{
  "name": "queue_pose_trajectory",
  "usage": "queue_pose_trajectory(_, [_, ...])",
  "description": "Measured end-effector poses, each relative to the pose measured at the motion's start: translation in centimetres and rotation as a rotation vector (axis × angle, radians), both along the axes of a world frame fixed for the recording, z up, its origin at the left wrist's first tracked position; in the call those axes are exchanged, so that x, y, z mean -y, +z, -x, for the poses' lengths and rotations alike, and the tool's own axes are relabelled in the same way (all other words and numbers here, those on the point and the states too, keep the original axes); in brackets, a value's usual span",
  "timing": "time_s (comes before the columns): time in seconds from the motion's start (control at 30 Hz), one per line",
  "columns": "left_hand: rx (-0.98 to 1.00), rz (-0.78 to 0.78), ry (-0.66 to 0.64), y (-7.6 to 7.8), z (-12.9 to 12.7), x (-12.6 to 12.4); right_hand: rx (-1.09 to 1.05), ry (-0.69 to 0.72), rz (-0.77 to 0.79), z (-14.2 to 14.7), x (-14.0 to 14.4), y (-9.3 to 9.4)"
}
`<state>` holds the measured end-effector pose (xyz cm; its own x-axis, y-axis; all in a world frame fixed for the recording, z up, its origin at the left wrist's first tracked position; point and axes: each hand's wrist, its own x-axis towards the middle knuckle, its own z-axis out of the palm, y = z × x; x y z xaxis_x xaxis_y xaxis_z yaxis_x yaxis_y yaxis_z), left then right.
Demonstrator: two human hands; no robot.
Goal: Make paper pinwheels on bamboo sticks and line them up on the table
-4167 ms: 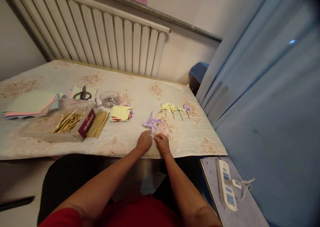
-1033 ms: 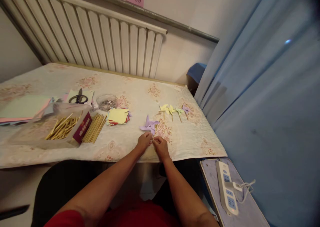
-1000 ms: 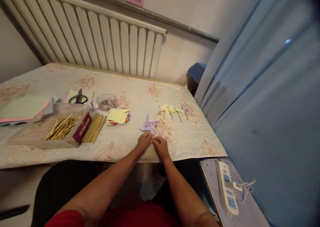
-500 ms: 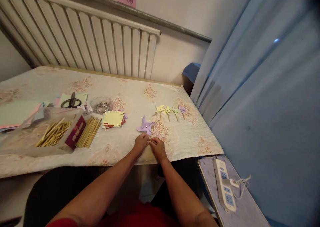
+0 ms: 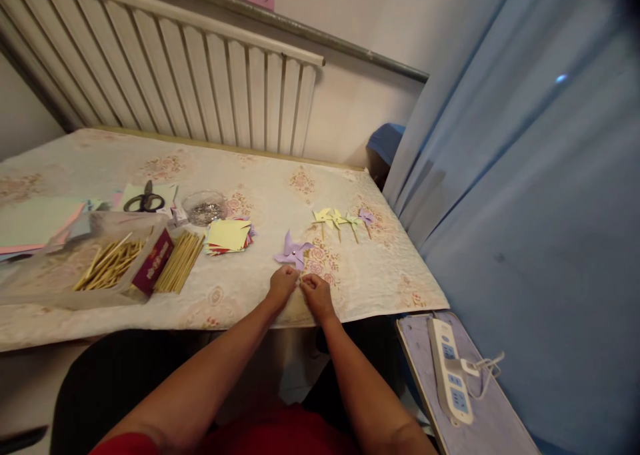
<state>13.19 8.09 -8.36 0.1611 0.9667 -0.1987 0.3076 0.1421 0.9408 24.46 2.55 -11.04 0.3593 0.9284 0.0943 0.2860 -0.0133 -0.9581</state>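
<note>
A purple paper pinwheel point(image 5: 289, 253) with a shiny pin at its centre is just beyond my fingertips, near the table's front edge. My left hand point(image 5: 283, 285) pinches at its lower end, fingers closed. Close beside it, my right hand point(image 5: 318, 296) is closed in a pinch too, and the fingertips of both hands almost meet. A bit of the pale stick shows between them; the rest is hidden by my fingers. To the right and farther back lie several smaller-looking pinwheels on sticks: yellow ones point(image 5: 323, 216), a green one point(image 5: 353, 222) and a purple one point(image 5: 366, 215).
Left of my hands lie stacked paper squares point(image 5: 229, 234), a bundle of sticks point(image 5: 180, 263) and a plastic box point(image 5: 160, 258) of sticks. Behind are a glass bowl point(image 5: 206, 209) of pins and black scissors point(image 5: 145, 200). A power strip point(image 5: 450, 375) lies at the lower right.
The view has shifted slightly. Both hands stay at the purple pinwheel's lower end, with only a small movement of the fingers.
</note>
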Motion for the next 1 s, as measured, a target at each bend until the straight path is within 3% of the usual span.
queue_pose_trajectory(0.47, [-0.062, -0.011, -0.023, -0.1, -0.1, -0.1, -0.038, 0.012, 0.019, 0.1, 0.0, 0.2])
queue_pose_trajectory(0.63, [-0.132, -0.049, -0.097, 0.2, 1.3, -0.4, -0.011, -0.022, 0.020, 0.2, 0.0, 0.6])
queue_pose_trajectory(0.83, [-0.659, -0.428, -0.197, -0.4, 5.6, -2.1, -0.078, -0.046, 0.036, 0.3, -0.4, 0.5])
queue_pose_trajectory(1.0, [-0.847, -0.663, -0.262, -1.1, 7.5, -2.5, -0.139, -0.060, 0.039, 0.3, -0.3, 0.6])
